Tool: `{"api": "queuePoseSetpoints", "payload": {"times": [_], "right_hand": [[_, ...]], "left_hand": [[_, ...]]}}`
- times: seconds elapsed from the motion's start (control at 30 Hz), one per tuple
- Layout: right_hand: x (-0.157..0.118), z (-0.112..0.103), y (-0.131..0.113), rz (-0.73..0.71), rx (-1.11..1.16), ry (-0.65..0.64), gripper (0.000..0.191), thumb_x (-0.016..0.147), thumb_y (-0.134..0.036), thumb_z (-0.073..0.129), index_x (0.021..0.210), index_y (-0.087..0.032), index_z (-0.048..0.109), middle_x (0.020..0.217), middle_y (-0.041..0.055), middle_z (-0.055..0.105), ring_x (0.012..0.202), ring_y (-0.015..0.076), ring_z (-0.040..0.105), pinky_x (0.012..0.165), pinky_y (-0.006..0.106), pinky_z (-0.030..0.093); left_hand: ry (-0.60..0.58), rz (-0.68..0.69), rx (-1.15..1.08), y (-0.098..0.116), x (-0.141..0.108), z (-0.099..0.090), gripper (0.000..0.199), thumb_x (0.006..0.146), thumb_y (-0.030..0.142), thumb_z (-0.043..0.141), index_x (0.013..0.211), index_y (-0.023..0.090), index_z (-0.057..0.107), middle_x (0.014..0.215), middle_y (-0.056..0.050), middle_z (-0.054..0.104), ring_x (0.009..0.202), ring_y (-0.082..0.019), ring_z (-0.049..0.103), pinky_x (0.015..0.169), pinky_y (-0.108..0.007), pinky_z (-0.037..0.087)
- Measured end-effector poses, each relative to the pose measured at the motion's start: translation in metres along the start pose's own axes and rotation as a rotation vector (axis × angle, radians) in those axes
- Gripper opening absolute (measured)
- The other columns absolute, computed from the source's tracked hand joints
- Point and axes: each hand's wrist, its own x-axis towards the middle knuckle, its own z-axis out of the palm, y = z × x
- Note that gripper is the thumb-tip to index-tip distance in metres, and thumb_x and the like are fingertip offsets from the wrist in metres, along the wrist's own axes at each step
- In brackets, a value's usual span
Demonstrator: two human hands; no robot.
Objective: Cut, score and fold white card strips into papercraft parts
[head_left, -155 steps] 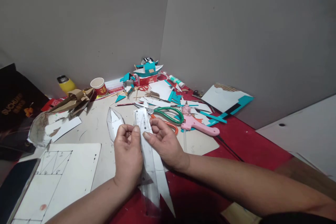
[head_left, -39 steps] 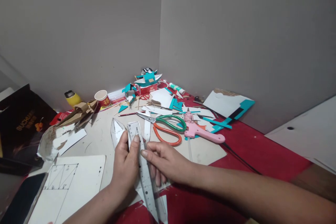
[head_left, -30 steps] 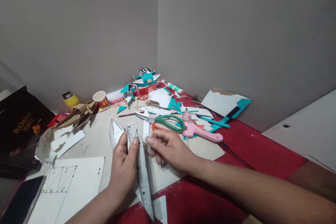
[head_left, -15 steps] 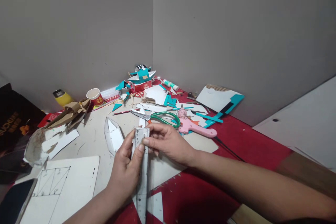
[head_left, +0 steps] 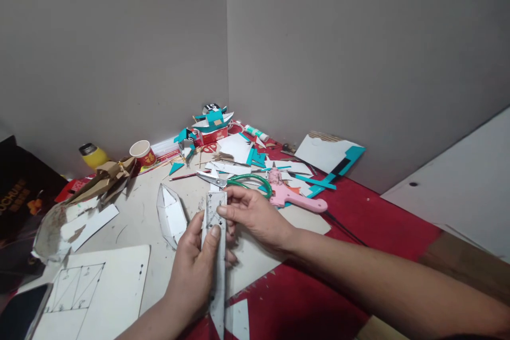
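A long, narrow strip of whitish card (head_left: 216,271) with pencil lines and dark dots stands between my hands, its lower end pointing toward me. My left hand (head_left: 197,260) grips its left side, thumb lying across the front face. At the strip's upper right edge, my right hand (head_left: 255,218) pinches it between thumb and fingers. Left of the strip lies a small folded card boat shape (head_left: 172,217). Green-handled scissors (head_left: 243,180) lie just beyond my right hand, next to a pink glue gun (head_left: 295,199).
A notebook page with a drawn diagram (head_left: 119,287) and a phone (head_left: 24,311) lie at lower left. Behind stand a paper cup (head_left: 142,154), a yellow-bodied container (head_left: 93,155) and a teal paper boat (head_left: 213,121). Card scraps (head_left: 235,149) are strewn near the wall (head_left: 319,53).
My right fingers stay at the strip's upper right edge, while my left thumb sits slightly lower on it. The view has shifted slightly; the other things lie as before.
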Motion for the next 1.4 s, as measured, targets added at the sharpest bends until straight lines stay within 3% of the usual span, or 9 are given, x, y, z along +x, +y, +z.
{"api": "queuePoseSetpoints", "payload": {"times": [0.23, 0.47, 0.73, 1.4], "right_hand": [[-0.003, 0.003, -0.003, 0.009, 0.038, -0.039, 0.024, 0.069, -0.027, 0.076, 0.083, -0.016, 0.059, 0.062, -0.0055, 0.062, 0.042, 0.0055, 0.055, 0.041, 0.016, 0.046], [-0.003, 0.002, -0.004, 0.005, 0.094, 0.018, 0.037, 0.065, -0.024, 0.079, 0.096, -0.017, 0.061, 0.066, -0.0043, 0.065, 0.041, 0.005, 0.054, 0.038, 0.015, 0.043], [-0.002, 0.0, -0.003, -0.065, 0.021, 0.053, 0.034, 0.064, -0.023, 0.079, 0.095, -0.015, 0.065, 0.062, -0.0054, 0.063, 0.044, 0.0045, 0.052, 0.04, 0.015, 0.042], [0.003, -0.003, 0.007, -0.024, -0.061, 0.032, 0.039, 0.064, -0.031, 0.08, 0.097, -0.014, 0.065, 0.066, -0.0035, 0.062, 0.047, 0.0049, 0.049, 0.044, 0.018, 0.04]], "left_hand": [[0.022, 0.009, -0.017, -0.001, -0.002, 0.003, 0.032, 0.09, 0.038, 0.051, 0.115, 0.019, 0.05, 0.084, -0.004, 0.065, 0.057, -0.013, 0.063, 0.057, -0.028, 0.054], [0.015, -0.018, -0.093, 0.001, -0.003, 0.002, 0.039, 0.088, 0.037, 0.055, 0.121, 0.018, 0.048, 0.082, -0.005, 0.068, 0.054, -0.013, 0.063, 0.053, -0.025, 0.053], [0.031, -0.039, -0.086, 0.002, -0.003, 0.002, 0.039, 0.086, 0.037, 0.057, 0.12, 0.017, 0.049, 0.083, -0.007, 0.071, 0.052, -0.012, 0.062, 0.052, -0.024, 0.052], [0.013, -0.057, -0.128, -0.001, 0.001, 0.002, 0.042, 0.085, 0.039, 0.058, 0.12, 0.017, 0.048, 0.084, -0.008, 0.07, 0.047, -0.01, 0.059, 0.046, -0.021, 0.048]]}}
